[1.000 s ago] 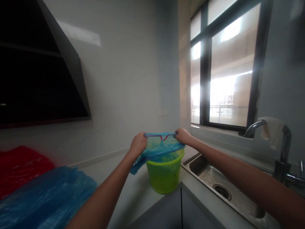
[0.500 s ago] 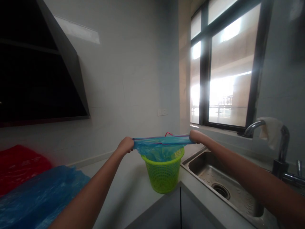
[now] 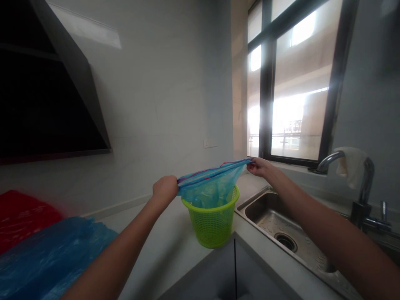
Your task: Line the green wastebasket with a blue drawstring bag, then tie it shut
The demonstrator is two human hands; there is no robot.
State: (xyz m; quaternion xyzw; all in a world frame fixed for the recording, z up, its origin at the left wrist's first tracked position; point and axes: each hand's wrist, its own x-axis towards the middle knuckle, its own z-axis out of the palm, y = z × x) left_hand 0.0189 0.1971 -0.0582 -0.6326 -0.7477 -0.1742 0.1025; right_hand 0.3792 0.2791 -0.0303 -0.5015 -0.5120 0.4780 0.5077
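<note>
Blue plastic sheeting [image 3: 53, 258] is lying nearest, low on the left, with red sheeting [image 3: 25, 216] behind it on the counter [image 3: 162, 254]. Left hand [image 3: 165, 189] is gripping, fist closed, one end of the blue bag [image 3: 209, 185]. Right hand [image 3: 259, 166] is pinching the other end, slightly higher. Bag mouth is being stretched taut between them; its body is hanging into the green basket [image 3: 212, 223], which is standing just beside the sink [image 3: 281, 221]. Tap [image 3: 359, 175] and window [image 3: 290, 83] are showing beyond.
</note>
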